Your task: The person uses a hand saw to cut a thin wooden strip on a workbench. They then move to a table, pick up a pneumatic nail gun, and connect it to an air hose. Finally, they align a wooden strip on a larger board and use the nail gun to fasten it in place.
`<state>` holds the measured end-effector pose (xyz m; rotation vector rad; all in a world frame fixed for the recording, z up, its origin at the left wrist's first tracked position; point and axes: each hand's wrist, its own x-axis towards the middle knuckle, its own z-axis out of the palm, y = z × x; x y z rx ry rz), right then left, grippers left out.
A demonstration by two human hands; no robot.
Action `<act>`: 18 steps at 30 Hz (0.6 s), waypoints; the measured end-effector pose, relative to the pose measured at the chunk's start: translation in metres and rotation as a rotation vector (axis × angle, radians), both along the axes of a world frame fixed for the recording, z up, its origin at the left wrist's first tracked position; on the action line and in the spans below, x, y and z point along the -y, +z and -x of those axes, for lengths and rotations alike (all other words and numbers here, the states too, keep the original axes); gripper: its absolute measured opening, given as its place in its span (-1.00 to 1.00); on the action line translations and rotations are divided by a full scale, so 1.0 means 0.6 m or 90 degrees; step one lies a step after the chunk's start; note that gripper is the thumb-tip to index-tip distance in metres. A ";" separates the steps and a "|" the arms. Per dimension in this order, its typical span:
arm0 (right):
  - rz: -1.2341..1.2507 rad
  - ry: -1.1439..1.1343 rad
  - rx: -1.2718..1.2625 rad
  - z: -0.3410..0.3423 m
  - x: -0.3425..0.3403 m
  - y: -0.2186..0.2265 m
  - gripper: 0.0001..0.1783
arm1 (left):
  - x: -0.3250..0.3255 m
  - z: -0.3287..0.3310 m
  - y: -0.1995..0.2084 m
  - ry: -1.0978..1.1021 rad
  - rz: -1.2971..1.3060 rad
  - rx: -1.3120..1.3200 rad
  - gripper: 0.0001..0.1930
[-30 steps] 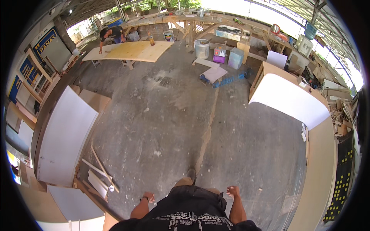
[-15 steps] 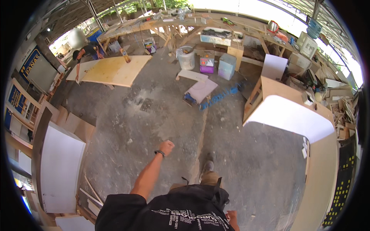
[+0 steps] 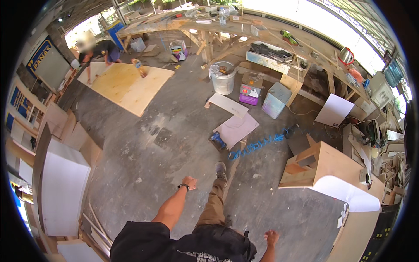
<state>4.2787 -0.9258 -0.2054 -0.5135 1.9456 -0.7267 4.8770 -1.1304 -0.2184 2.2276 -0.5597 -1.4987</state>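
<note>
Presently we count two hands of our own, both out over the concrete floor [image 3: 174,153]. Our left hand [image 3: 189,183] is curled into a loose fist with nothing visible in it; our right hand [image 3: 271,237] has bent fingers, and we cannot tell whether it is closed.

Nearest our left hand, though well apart from it, is one blue power tool [image 3: 218,140], at the near left edge of one pinkish board [image 3: 239,129]. Its long axis slants from far left to near right; we cannot make out which end is its nose. The board's long axis runs from near left to far right, and one narrow white board [image 3: 228,105] meets its far edge. One blue coiled hose [image 3: 262,143] stretches away rightward.

To the right we see one wooden cabinet [image 3: 336,159]. Farther off are one bucket [image 3: 223,81], one translucent bin [image 3: 276,100] and one long wooden surface [image 3: 146,29]. At far left, one co-worker [image 3: 104,49] bends over one plywood sheet [image 3: 120,89] bearing one bottle [image 3: 139,69].
</note>
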 end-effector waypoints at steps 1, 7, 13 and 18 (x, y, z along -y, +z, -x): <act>-0.040 0.009 -0.009 -0.010 0.008 -0.011 -0.78 | 0.057 -0.003 -0.027 -0.001 -0.002 0.011 -0.76; -0.307 -0.024 0.081 -0.146 0.004 -0.088 -0.76 | 0.394 -0.070 -0.330 -0.026 0.015 0.018 -0.77; -0.367 -0.031 0.081 -0.290 0.245 -0.186 -0.75 | 0.697 0.022 -0.509 0.112 -0.021 0.037 -0.80; -0.378 -0.033 0.070 -0.293 0.419 -0.317 -0.75 | 0.792 0.050 -0.758 0.258 -0.084 -0.031 -0.69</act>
